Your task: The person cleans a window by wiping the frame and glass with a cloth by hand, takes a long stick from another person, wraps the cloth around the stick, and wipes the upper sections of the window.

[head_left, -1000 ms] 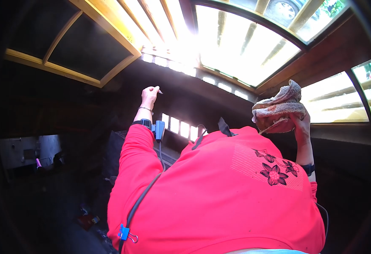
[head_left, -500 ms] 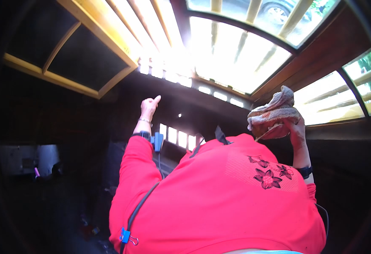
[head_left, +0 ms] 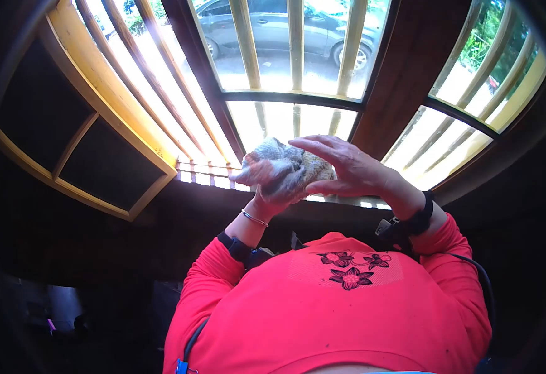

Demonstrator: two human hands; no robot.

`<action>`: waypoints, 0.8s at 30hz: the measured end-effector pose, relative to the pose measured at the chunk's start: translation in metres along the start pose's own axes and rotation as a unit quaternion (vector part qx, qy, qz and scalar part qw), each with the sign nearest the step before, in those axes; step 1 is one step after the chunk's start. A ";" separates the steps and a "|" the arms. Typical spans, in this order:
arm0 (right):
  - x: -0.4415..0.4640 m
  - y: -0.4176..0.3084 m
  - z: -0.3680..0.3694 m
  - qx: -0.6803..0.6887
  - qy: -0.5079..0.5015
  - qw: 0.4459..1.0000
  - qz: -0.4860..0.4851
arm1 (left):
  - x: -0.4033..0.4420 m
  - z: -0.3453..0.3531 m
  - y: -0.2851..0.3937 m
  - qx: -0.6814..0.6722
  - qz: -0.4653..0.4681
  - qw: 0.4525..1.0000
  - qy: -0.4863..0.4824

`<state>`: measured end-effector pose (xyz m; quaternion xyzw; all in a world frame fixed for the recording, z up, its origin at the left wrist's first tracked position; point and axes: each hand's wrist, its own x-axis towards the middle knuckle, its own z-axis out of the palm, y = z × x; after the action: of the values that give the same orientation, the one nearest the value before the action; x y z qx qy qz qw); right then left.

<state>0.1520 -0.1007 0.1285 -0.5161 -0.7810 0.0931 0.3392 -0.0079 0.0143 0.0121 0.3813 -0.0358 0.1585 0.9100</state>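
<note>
A crumpled, greyish-white cloth (head_left: 285, 165) is bunched up in front of the window. My left hand (head_left: 271, 197) grips it from below, its fingers mostly hidden by the folds; a bracelet circles that wrist. At the cloth's right side is my right hand (head_left: 361, 169), with thumb and fingers stretched apart. Its fingertips reach the cloth's edge, though I cannot tell if they press on it. Dark bands sit on both forearms.
A window with a dark frame (head_left: 382, 81) and wooden bars (head_left: 296, 43) stands ahead, with a car (head_left: 273, 31) outside. On the left, a yellow wooden casement (head_left: 142, 193) swings inward. A dark sill runs below the panes.
The cloth has passed from my right hand to my left and moved leftward. Both hands have come together, the right one opening. The view has turned toward the middle window.
</note>
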 end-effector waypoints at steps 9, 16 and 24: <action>0.056 0.006 -0.156 -0.468 0.370 0.790 -0.143 | 0.024 -0.048 0.114 -0.131 0.350 0.924 0.082; 0.091 0.023 -0.182 -0.605 0.342 0.714 -0.081 | 0.118 -0.108 0.208 -0.045 0.369 0.923 -0.104; 0.092 0.070 -0.186 -0.335 0.313 0.887 -0.056 | 0.121 -0.097 0.093 0.011 0.453 0.891 -0.029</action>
<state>0.2982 -0.0273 0.2737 -0.5566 -0.6465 -0.3598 0.3778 0.0716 0.1756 0.0294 0.3386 -0.2296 0.5426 0.7336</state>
